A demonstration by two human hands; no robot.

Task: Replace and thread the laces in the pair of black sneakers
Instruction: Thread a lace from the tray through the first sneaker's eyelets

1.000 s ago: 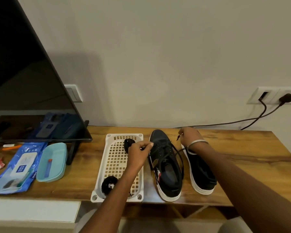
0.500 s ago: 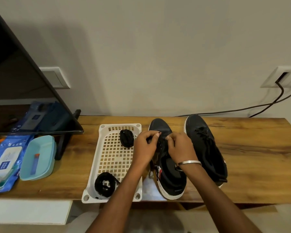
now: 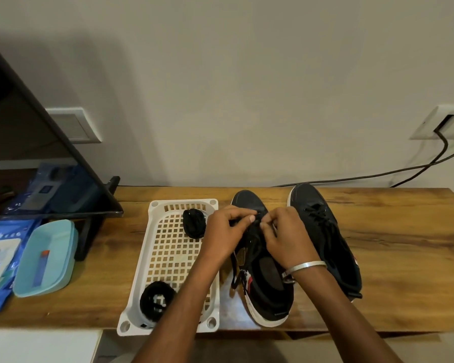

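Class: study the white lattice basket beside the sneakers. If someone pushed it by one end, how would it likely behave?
The white lattice basket looks like thin, perforated plastic, so probably light and easy to slide on the smooth wooden table. Holding only two black lace bundles, it would likely skid rather than tip, being low and wide.

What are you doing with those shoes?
A person is working on the laces of the left black sneaker on the wooden table. The left hand and right hand both pinch its black lace near the front eyelets. The other sneaker sits beside it, laced and untouched. Two rolled black laces wait in the white basket.
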